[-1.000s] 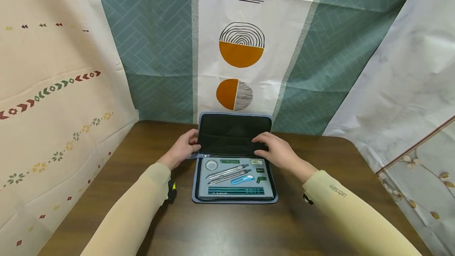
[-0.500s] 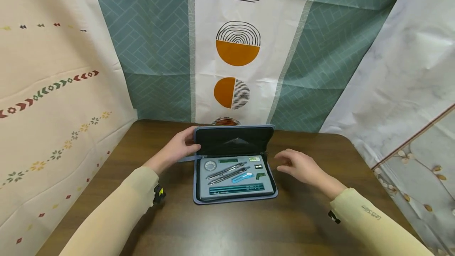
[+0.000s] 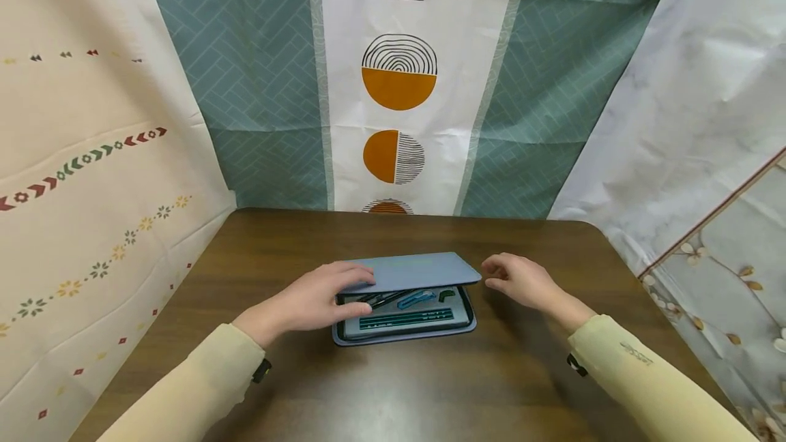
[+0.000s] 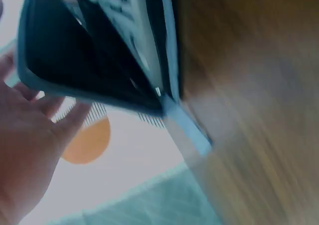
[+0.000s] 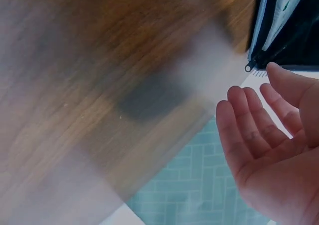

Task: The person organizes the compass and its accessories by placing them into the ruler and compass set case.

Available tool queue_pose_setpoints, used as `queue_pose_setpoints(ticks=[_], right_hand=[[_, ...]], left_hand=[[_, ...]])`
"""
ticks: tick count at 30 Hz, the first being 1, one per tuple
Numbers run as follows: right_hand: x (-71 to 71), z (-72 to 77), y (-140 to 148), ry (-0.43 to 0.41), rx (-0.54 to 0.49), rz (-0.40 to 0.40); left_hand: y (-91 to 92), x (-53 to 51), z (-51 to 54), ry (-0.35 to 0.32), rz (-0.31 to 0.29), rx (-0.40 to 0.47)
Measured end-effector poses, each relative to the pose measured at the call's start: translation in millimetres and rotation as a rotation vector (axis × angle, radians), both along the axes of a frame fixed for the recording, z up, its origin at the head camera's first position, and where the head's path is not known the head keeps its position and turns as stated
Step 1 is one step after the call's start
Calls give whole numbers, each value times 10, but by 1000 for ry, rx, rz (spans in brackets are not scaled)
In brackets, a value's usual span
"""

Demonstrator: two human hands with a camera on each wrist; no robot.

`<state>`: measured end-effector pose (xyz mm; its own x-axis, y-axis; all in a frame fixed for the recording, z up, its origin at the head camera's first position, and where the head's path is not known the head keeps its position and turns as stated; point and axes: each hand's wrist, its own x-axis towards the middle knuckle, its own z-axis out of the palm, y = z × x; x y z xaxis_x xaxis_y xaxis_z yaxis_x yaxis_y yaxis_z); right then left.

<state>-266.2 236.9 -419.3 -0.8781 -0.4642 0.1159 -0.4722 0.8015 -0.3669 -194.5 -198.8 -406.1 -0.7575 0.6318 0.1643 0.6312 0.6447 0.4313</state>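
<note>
A blue zip case of drawing tools lies on the table, its lid [image 3: 411, 270] tilted down over the back part of its grey tray [image 3: 460, 314]. Below the lid's front edge I can see dark green pencils [image 3: 405, 319], a light blue utility knife [image 3: 416, 299] and part of the compasses; the rest is covered. My left hand [image 3: 313, 299] holds the lid at its left edge, fingers on the outside and thumb on the inner side. Just right of the case, my right hand [image 3: 522, 285] hovers with relaxed fingers and nothing in it. A zipper pull [image 5: 248, 66] hangs near its fingertips.
The brown wooden table [image 3: 393, 394] carries the case near its middle. A patterned curtain [image 3: 399, 87] hangs behind it, and other cloths flank both sides. A blue strap [image 4: 192, 128] sticks out from the case's hinge corner.
The lid has swung from upright forward and down over the tray, moved by my left hand. My right hand has let the case be and drawn away to its right.
</note>
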Motion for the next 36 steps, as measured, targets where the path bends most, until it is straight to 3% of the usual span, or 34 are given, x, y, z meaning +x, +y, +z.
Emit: queue_pose_setpoints(ticks=[6, 15, 20, 24, 32, 36], right_hand=[[-95, -74, -86, -31, 43, -43], [-346, -212, -339, -26, 83, -3], [-441, -239, -449, -6, 126, 27], [-494, -242, -494, 19, 156, 35], [-598, -222, -549, 81, 195, 37], [-645, -225, -570, 73, 210, 15]], left_hand=[[320, 109, -169, 168, -66, -175], [582, 269, -395, 326, -34, -381], [674, 311, -476, 423, -14, -413], [749, 315, -480, 475, 3, -436], [859, 291, -423, 530, 51, -429], [889, 284, -434, 515, 64, -416]])
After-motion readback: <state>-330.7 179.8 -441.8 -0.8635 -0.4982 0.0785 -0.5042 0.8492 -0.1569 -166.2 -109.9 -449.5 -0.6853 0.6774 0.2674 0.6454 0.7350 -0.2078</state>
